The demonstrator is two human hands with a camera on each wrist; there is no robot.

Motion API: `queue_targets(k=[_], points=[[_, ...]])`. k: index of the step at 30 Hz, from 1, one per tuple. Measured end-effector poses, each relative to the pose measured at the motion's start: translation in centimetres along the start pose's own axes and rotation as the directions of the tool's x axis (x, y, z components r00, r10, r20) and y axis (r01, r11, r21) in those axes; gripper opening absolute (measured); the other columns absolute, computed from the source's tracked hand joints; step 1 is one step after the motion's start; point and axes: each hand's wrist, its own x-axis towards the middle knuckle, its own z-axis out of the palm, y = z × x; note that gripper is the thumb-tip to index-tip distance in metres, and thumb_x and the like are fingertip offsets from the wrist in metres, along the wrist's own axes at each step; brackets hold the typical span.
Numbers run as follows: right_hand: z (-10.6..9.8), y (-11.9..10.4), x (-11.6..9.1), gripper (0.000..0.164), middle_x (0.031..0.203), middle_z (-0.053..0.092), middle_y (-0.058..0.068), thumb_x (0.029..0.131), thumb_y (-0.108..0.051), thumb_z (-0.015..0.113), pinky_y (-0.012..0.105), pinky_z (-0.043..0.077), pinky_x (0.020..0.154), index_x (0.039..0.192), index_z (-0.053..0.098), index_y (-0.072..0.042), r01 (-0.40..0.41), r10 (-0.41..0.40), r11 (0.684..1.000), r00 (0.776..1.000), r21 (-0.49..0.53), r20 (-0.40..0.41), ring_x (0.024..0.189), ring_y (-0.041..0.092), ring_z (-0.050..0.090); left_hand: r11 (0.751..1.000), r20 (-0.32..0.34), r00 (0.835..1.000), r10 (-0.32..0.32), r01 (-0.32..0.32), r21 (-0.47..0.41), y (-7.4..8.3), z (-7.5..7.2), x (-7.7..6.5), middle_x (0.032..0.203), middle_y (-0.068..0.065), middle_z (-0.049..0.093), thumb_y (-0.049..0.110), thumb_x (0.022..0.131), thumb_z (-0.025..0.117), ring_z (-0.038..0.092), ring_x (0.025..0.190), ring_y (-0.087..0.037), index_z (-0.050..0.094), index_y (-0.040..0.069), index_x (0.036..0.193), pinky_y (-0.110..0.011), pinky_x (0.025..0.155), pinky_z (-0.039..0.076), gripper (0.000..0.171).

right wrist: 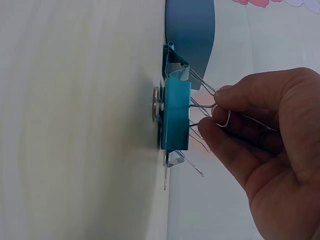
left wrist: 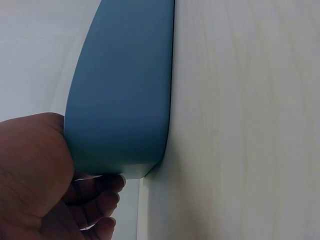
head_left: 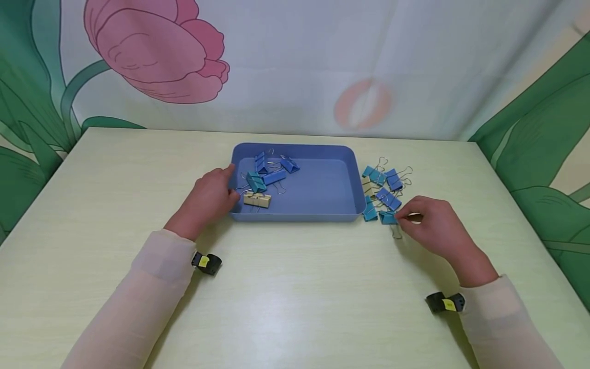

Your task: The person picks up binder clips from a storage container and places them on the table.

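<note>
My left hand [head_left: 213, 190] grips the left end of a shallow blue plastic tray [head_left: 318, 218], its thumb at the rim. The left wrist view has the fingers [left wrist: 102, 202] curled against the tray's outer wall [left wrist: 122, 100]. Beyond the tray's right end, my right hand [head_left: 428, 225] pinches a wire handle of a teal binder clip [right wrist: 177, 115] between thumb and forefinger. That clip stands at the near edge of a small pile. Around it lie a blue binder clip [head_left: 388, 199], another teal clip [head_left: 370, 210] and a cream clip [head_left: 367, 187].
Inside the tray, at its left, sit several binder clips: blue [head_left: 274, 177], teal [head_left: 256, 182] and cream [head_left: 257, 200]. A pale wooden table [head_left: 295, 292] carries everything. Behind it hangs a printed cloth [head_left: 286, 66] with a pink flower.
</note>
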Motion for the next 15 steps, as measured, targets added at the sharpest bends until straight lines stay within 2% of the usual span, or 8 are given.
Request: queue_targets(k=[15], points=[[0.01,0.09,-0.02,0.012,0.094,0.07,0.009,0.086,-0.006,0.067,0.048,0.056,0.079,0.094,0.074,-0.003,0.07,-0.071,0.997,0.997,-0.027,-0.023,0.087,0.029,0.07,1.0,0.004,1.0,-0.016,0.016,0.007,-0.05,0.08,0.17,0.142,-0.027,0.044,0.015,0.094,0.049,0.049,0.12,-0.037,0.024,-0.005,0.151,-0.051,0.107,0.039,0.065]])
